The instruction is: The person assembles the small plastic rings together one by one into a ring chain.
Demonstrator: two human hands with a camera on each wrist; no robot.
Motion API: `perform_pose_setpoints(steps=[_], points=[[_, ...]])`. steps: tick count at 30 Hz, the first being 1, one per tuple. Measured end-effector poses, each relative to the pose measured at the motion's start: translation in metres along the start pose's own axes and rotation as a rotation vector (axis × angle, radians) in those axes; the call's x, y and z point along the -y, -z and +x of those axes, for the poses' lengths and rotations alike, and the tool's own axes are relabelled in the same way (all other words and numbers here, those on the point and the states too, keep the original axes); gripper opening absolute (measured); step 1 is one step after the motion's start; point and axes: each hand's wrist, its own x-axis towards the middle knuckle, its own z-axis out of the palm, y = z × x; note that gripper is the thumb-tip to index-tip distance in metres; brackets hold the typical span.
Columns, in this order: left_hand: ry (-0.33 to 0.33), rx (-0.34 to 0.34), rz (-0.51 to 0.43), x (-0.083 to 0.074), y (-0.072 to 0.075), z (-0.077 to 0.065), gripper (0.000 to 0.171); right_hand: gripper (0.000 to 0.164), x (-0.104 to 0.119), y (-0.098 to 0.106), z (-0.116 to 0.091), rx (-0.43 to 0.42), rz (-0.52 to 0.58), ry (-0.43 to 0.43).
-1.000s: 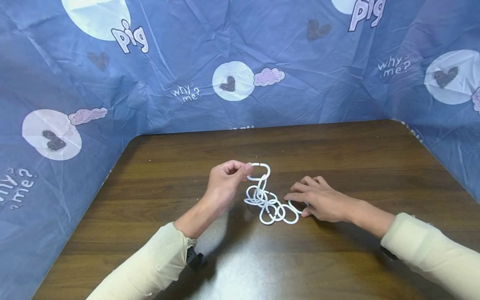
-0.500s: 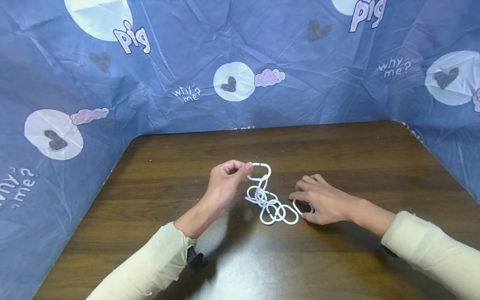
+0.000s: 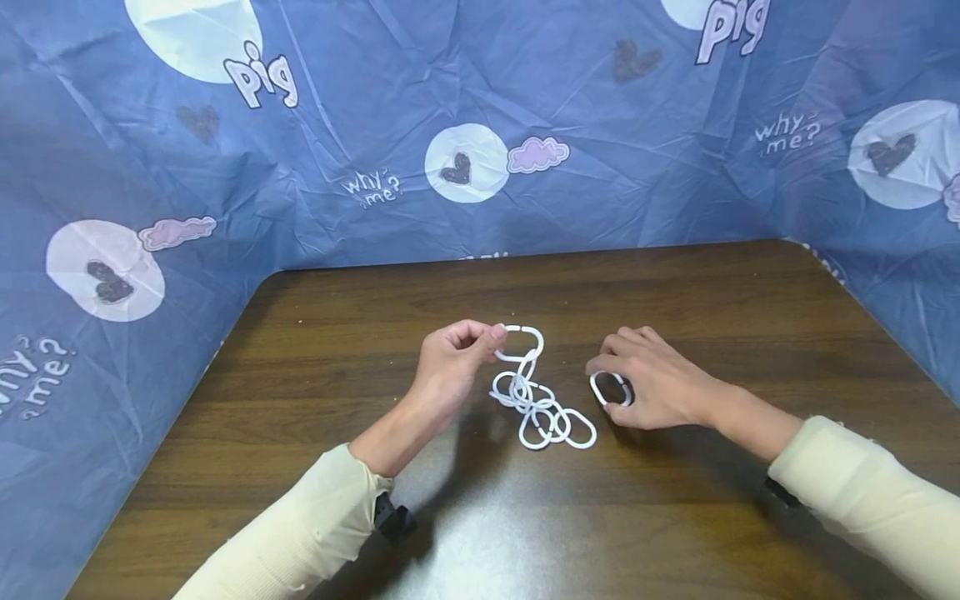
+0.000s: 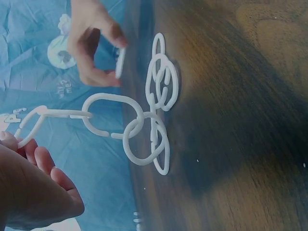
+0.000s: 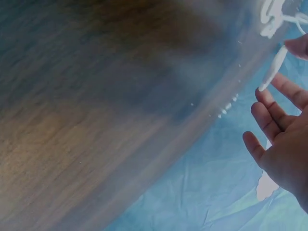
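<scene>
A chain of white plastic links (image 3: 556,423) runs from my left hand down to the table. My left hand (image 3: 453,358) pinches its top link (image 3: 531,337) between thumb and fingers, holding that end raised. In the left wrist view several links (image 4: 113,97) hang joined, and the rest of the chain lies on the wood. My right hand (image 3: 656,382) holds a single white link (image 3: 597,392) between thumb and fingers, apart from the chain and to its right. The right wrist view shows this loose link (image 5: 273,68) edge-on, spanned by thumb and fingertips.
The brown wooden table (image 3: 360,308) has rounded far corners. A blue printed cloth (image 3: 375,100) hangs behind it and at both sides. A black wrist device (image 3: 393,518) shows below the left sleeve cuff.
My right hand has drawn its link away from the chain's end, moving right and upward off it. The left hand stays in place with the top link.
</scene>
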Motion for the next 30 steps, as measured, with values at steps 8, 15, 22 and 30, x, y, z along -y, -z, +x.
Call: perform_pose_setpoints(steps=[8, 15, 22, 30], points=[[0.01, 0.008, -0.011, 0.0, -0.001, 0.0, 0.017, 0.04, -0.005, 0.017, 0.01, -0.115, 0.397, -0.165], [0.015, 0.018, -0.021, -0.001, -0.002, -0.001, 0.017, 0.035, -0.006, 0.027, 0.014, -0.118, 0.777, -0.326], [0.031, 0.031, -0.019, -0.001, -0.003, 0.0, 0.015, 0.036, 0.001, 0.03, 0.025, -0.164, 1.114, -0.332], [0.039, 0.047, -0.009, 0.001, -0.006, -0.001, 0.015, 0.035, 0.017, 0.033, 0.046, -0.22, 1.505, -0.219]])
